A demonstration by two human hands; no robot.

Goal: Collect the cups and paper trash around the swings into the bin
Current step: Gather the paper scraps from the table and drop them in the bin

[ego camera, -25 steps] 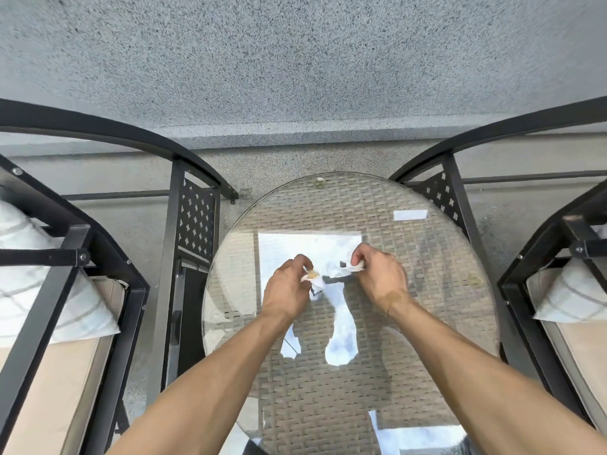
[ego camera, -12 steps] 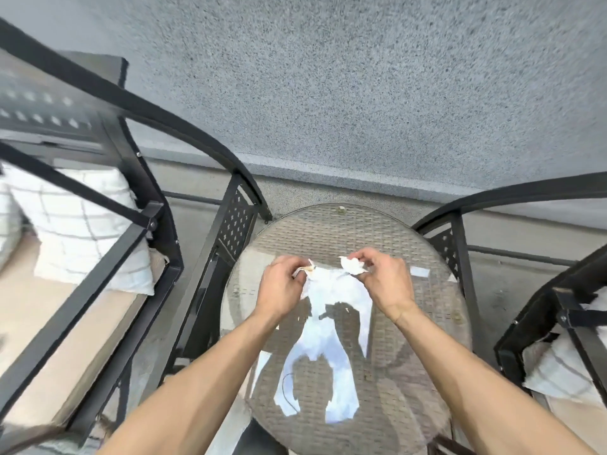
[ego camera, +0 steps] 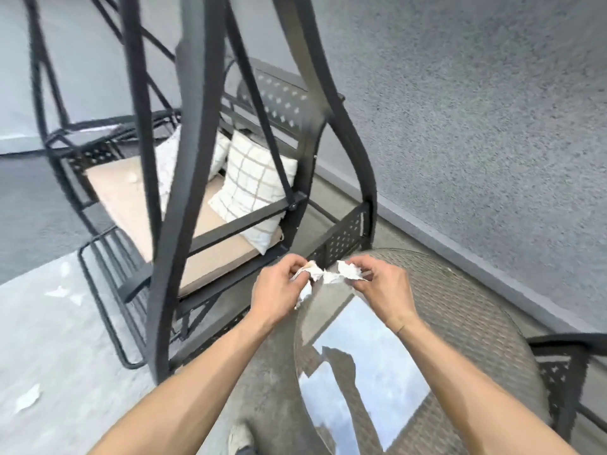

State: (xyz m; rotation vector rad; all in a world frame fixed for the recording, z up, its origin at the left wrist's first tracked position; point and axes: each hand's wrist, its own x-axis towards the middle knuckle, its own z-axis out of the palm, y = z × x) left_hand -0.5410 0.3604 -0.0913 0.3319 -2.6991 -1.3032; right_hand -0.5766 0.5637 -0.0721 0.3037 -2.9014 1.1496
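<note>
Holding crumpled white paper (ego camera: pixel 323 277) between them at the centre of the frame, both hands are closed in a pinch. The left hand (ego camera: pixel 279 290) has its fingers curled around one wad, with a tail of paper hanging below the fist; the right hand (ego camera: pixel 381 289) pinches the other end between thumb and fingertips. The paper sits in the air above the near edge of the round glass-topped table (ego camera: pixel 460 323), which fills the lower right of the frame, and touches neither the glass nor the swing.

The step in hand looks like gathering: the paper is off the table and being bunched so that one hand can carry it. No bin shows anywhere in this view, so where it stands cannot be told.

More trash remains. Several white paper scraps (ego camera: pixel 60 290) lie on the pale floor at the left edge, another scrap (ego camera: pixel 28 397) lies at the lower left, and a small pale bit (ego camera: pixel 133 177) seems to rest on the tan seat cushion of the swing (ego camera: pixel 197 205) in the upper left, though blur makes it uncertain. No cups are visible.

The next move probably calls for passing the wad into one fist, freeing the other hand, then stepping round the swing's black frame toward the floor scraps at the left.
</note>
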